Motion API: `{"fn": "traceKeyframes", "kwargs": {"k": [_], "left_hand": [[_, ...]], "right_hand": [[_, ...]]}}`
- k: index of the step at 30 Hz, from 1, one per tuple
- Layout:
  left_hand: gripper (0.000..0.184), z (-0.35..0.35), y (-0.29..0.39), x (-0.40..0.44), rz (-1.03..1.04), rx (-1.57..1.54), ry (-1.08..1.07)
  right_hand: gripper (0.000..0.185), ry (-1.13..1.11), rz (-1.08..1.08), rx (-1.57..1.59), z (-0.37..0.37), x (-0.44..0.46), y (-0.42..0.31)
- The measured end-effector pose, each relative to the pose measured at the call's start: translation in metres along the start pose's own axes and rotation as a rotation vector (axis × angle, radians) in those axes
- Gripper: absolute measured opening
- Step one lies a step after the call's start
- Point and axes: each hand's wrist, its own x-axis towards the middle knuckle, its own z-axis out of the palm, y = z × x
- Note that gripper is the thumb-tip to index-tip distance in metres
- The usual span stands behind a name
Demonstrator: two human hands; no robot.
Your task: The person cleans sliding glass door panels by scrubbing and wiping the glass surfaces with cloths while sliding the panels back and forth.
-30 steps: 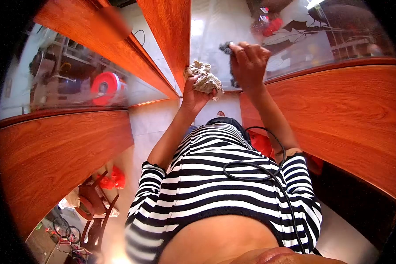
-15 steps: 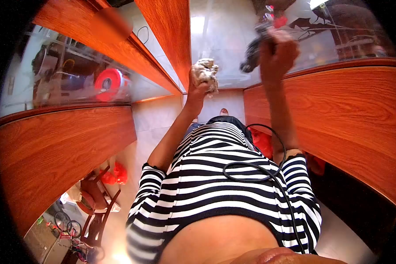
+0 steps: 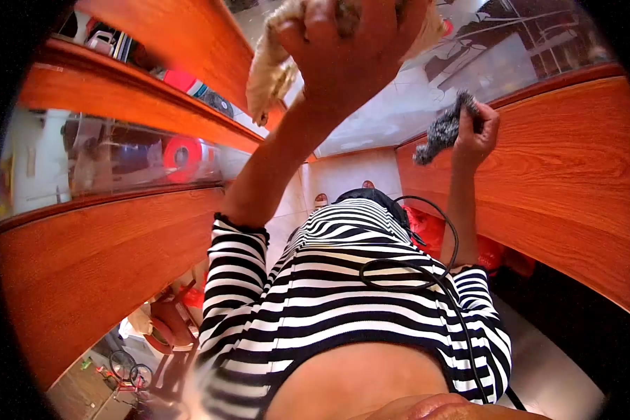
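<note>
My left hand [image 3: 350,52], large and raised close to the camera at the top, has its fingers over a crumpled beige cloth [image 3: 268,73]. The cloth shows on both sides of the hand, and part of it is hidden behind the fingers. Off to the right, my right hand [image 3: 477,134] pinches a dark grey, fuzzy cloth [image 3: 444,131] between thumb and fingers. That cloth hangs down to the left, in front of the glass and wooden panel. The two hands are apart.
Reddish wooden panels [image 3: 539,164] with glass stand on both sides. A red round object [image 3: 182,159] shows behind the left glass. A black cable [image 3: 457,245] loops over the striped top. At lower left are a wooden chair [image 3: 162,334] and a bicycle [image 3: 122,365].
My left hand has risen towards the camera with the beige cloth, which looks more spread out. My right hand has come down and slightly right, still holding the grey cloth.
</note>
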Motion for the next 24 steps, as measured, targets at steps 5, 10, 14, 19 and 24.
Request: {"fn": "traceKeyframes", "kwargs": {"k": [5,10,14,19,24], "left_hand": [[0.041,0.045,0.050,-0.129,0.253,-0.175,-0.242],[0.040,0.054,0.064,-0.223,0.347,-0.158,-0.490],[0.040,0.043,0.063,-0.169,0.177,-0.251,-0.419],[0.044,0.042,0.003,-0.011,0.081,-0.041,0.104],[0.042,0.051,-0.030,0.104,0.204,0.119,0.560]], "right_hand": [[0.018,-0.040,0.051,-0.172,-0.035,-0.022,0.026],[0.018,-0.038,0.152,-0.270,-0.066,-0.034,0.036],[0.015,-0.020,0.273,-0.139,-0.068,-0.041,0.046],[0.014,-0.016,0.265,-0.193,-0.065,-0.037,0.030],[0.015,0.001,0.287,-0.163,-0.063,-0.045,0.046]]}}
